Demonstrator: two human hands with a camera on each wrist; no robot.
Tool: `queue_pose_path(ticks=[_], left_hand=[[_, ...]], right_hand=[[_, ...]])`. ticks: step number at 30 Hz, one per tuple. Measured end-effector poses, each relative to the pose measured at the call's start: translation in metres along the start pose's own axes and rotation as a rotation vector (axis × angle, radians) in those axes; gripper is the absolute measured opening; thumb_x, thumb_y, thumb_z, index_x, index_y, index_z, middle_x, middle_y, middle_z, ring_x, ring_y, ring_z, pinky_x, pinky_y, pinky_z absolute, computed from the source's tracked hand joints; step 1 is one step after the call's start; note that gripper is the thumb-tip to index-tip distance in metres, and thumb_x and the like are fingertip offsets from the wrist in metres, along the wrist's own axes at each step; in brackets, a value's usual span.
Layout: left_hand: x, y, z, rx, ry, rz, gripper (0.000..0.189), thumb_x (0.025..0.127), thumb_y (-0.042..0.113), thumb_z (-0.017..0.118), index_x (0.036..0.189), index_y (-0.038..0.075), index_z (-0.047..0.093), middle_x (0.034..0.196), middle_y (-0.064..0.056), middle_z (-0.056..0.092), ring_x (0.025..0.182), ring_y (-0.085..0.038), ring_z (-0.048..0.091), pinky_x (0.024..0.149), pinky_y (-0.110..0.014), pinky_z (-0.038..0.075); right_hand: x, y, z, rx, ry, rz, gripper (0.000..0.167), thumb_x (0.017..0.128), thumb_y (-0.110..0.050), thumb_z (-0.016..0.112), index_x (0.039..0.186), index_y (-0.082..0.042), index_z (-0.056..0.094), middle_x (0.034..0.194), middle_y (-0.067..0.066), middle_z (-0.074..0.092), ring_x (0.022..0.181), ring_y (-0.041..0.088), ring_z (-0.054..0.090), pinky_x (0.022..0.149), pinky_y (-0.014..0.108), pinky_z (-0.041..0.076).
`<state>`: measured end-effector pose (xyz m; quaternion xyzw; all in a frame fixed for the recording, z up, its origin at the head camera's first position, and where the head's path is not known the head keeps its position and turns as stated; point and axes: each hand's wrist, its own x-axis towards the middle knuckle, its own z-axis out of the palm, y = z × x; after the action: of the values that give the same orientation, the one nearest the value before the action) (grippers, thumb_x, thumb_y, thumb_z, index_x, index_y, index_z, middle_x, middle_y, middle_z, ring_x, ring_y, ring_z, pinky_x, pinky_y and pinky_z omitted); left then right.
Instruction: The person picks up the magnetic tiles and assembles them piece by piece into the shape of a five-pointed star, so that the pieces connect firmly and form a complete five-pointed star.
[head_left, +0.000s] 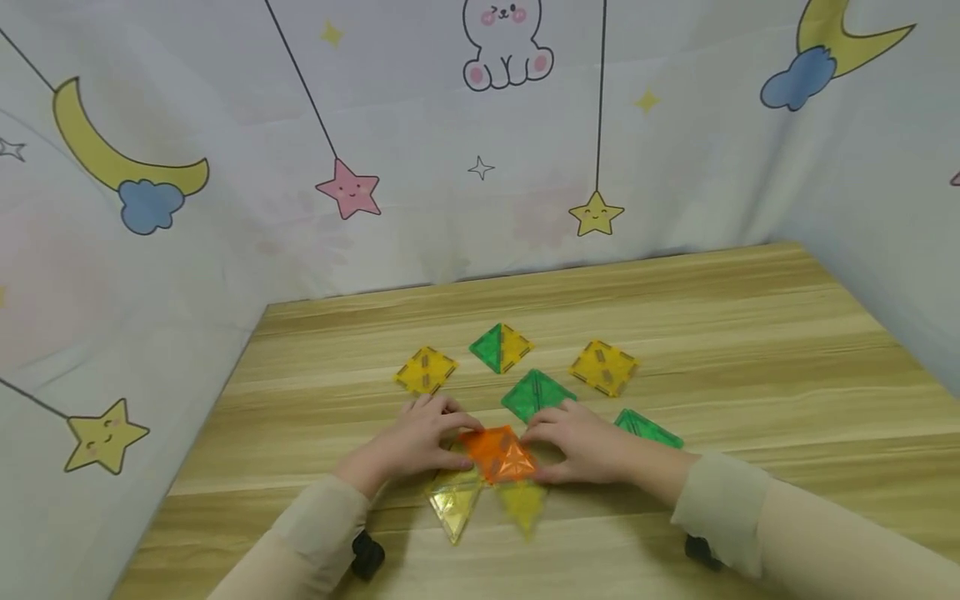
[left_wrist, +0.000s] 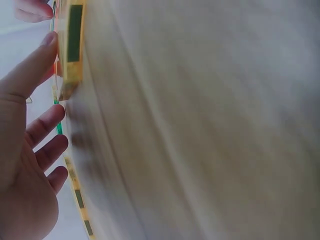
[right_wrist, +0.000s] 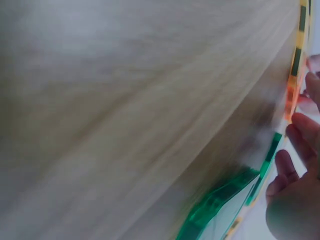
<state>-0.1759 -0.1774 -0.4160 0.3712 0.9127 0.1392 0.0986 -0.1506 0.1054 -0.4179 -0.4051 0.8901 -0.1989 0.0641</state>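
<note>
- The step in hand appears to be the steadying and shifting of the orange piece [head_left: 491, 452], which is best done with both sides guided evenly so that no seam is bent.
- A light hold on the edges is advised, since the yellow triangle on the left [head_left: 454, 505] and the yellow triangle on the right [head_left: 522, 502] might be pulled out of line by a hard squeeze.
- Clearance should be left on the far side, where the green pair [head_left: 528, 398] is partly overlapped in view by the right fingers; whether it is touched cannot be told.
- The left side of the orange piece is pinched by the left hand [head_left: 423, 437], with thumb near and forefinger far, a narrow gap apart.
- The right side is pinched likewise by the right hand [head_left: 581, 442], its thumb by the near corner.
- The orange piece is thus set between both sets of fingertips, above the wooden table [head_left: 750, 350], with both yellow triangles on its near side, pointing nearward.
</note>
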Motion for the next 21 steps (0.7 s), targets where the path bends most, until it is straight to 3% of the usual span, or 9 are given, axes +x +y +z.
queue_pose_path(ticks=[6, 13, 17, 21], left_hand=[[-0.001, 0.002, 0.001, -0.027, 0.001, -0.026, 0.045, 0.082, 0.047, 0.068, 0.123, 0.03, 0.06, 0.118, -0.001, 0.047, 0.109, -0.023, 0.04, 0.091, -0.051, 0.027], [-0.025, -0.006, 0.002, -0.075, 0.003, -0.076, 0.062, 0.07, 0.058, 0.074, 0.121, 0.027, 0.058, 0.116, 0.003, 0.044, 0.109, -0.023, 0.038, 0.091, -0.051, 0.027], [-0.04, -0.008, 0.003, -0.064, -0.017, -0.111, 0.069, 0.062, 0.056, 0.08, 0.12, 0.025, 0.057, 0.116, 0.003, 0.043, 0.109, -0.024, 0.038, 0.094, -0.053, 0.027], [-0.046, -0.007, 0.005, -0.054, -0.008, -0.106, 0.068, 0.062, 0.053, 0.08, 0.119, 0.023, 0.057, 0.117, 0.001, 0.044, 0.111, -0.028, 0.038, 0.094, -0.055, 0.026]], right_hand=[[-0.008, 0.002, 0.0, -0.001, 0.027, -0.024, 0.046, 0.082, -0.044, 0.068, 0.115, -0.013, 0.065, 0.117, -0.003, 0.056, 0.097, 0.016, 0.045, 0.082, 0.032, 0.038], [-0.014, 0.001, 0.002, 0.034, 0.0, 0.027, 0.045, 0.078, -0.043, 0.074, 0.114, -0.017, 0.064, 0.114, -0.003, 0.049, 0.099, 0.015, 0.041, 0.084, 0.035, 0.04], [-0.015, 0.0, 0.003, 0.017, 0.008, 0.01, 0.041, 0.078, -0.042, 0.074, 0.11, -0.018, 0.064, 0.112, -0.003, 0.049, 0.098, 0.015, 0.041, 0.083, 0.034, 0.04], [-0.016, 0.0, 0.004, 0.009, 0.022, -0.017, 0.04, 0.079, -0.042, 0.073, 0.109, -0.017, 0.064, 0.111, -0.003, 0.05, 0.097, 0.016, 0.041, 0.082, 0.034, 0.04]])
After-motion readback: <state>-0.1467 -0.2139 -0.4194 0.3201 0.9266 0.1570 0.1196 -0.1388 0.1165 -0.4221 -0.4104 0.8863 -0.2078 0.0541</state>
